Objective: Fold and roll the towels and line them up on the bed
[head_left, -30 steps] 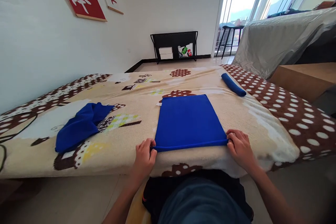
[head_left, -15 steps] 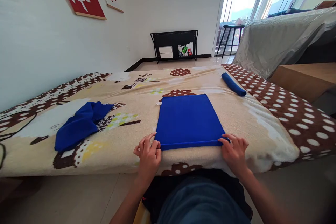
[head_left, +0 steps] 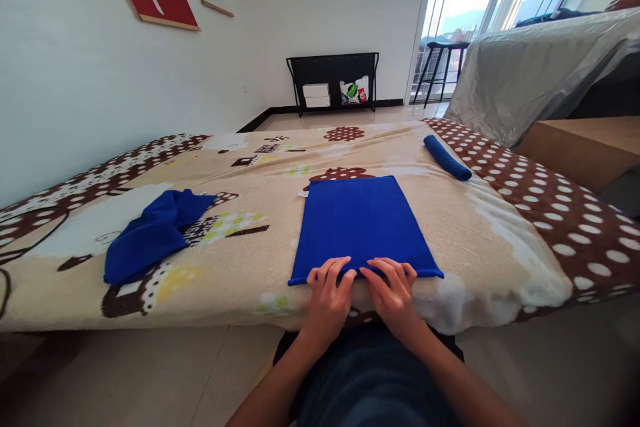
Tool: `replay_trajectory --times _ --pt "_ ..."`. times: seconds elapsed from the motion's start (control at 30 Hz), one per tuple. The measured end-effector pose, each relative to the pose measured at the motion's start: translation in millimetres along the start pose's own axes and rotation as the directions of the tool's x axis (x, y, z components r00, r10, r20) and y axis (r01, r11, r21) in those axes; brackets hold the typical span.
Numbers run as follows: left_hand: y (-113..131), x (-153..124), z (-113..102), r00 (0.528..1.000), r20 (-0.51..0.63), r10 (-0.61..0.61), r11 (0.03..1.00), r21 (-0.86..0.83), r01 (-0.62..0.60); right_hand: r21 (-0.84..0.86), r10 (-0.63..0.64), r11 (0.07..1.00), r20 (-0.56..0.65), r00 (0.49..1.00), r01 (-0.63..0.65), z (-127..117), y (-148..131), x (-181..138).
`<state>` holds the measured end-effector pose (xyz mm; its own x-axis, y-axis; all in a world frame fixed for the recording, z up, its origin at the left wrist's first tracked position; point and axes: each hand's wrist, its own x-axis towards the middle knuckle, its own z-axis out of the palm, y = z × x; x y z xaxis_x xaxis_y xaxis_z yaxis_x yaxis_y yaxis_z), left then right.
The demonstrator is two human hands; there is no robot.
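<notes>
A blue cloth (head_left: 357,217) lies flat on the bed in front of me, its near edge turned into a narrow roll. My left hand (head_left: 331,285) grips this rolled edge left of its middle, fingers curled over it. Close beside it, my right hand (head_left: 393,283) pinches the same edge on the right. Both ends of the roll stick out past my hands. To the left rests a crumpled blue cloth (head_left: 155,233). A tightly rolled blue cloth (head_left: 447,157) lies farther off on the right.
The bed carries a cream patterned blanket (head_left: 240,287) with brown dotted borders. A dark cable (head_left: 55,233) lies at its left edge. Beyond stands a black rack (head_left: 333,70) against the wall. At the right are a wooden box (head_left: 575,143) and a plastic-covered piece of furniture (head_left: 540,73).
Both hands have moved inward from the cloth's near corners to the middle of its rolled edge. The other two blue cloths stay where they were.
</notes>
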<state>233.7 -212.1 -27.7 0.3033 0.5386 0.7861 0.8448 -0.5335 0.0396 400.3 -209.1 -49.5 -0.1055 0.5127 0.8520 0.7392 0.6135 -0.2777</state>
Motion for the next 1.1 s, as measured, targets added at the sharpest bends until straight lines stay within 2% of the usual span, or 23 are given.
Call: replay_trajectory --times 0.1,0.2,0.33,0.43,0.57,0.67,0.93,1.1 --pt "-12 -3 4 0.991 0.023 0.129 0.986 -0.109 -0.126 0.025 -0.089 0.996 0.086 0.992 0.087 -4 12 -1" --pt "-28 -10 -3 0.964 0.121 0.238 0.964 -0.15 -0.219 0.033 -0.2 0.98 0.205 0.958 0.197 -16 28 -5" --pt "-48 -26 -21 0.945 0.259 0.197 0.98 -0.092 -0.179 -0.008 -0.23 0.969 0.342 0.911 0.247 -40 50 -11" --pt "-62 -36 -34 0.951 0.273 0.148 0.989 -0.061 -0.136 -0.059 -0.203 0.967 0.396 0.895 0.246 -58 67 -16" --pt "-80 -44 -45 0.969 0.222 0.106 0.994 -0.039 -0.1 -0.135 -0.14 0.968 0.398 0.907 0.209 -79 94 -20" --pt "-91 -47 -49 0.975 0.208 0.075 0.996 -0.059 -0.064 -0.129 -0.106 0.977 0.4 0.91 0.17 -90 110 -22" --pt "-100 -43 -59 0.97 0.209 -0.121 0.949 -0.262 0.175 0.089 0.014 0.995 0.297 0.955 -0.042 -108 119 -17" --pt "-108 -28 -74 0.947 0.272 -0.171 0.905 -0.336 0.26 0.191 0.048 0.974 0.352 0.935 -0.122 -117 120 -6"
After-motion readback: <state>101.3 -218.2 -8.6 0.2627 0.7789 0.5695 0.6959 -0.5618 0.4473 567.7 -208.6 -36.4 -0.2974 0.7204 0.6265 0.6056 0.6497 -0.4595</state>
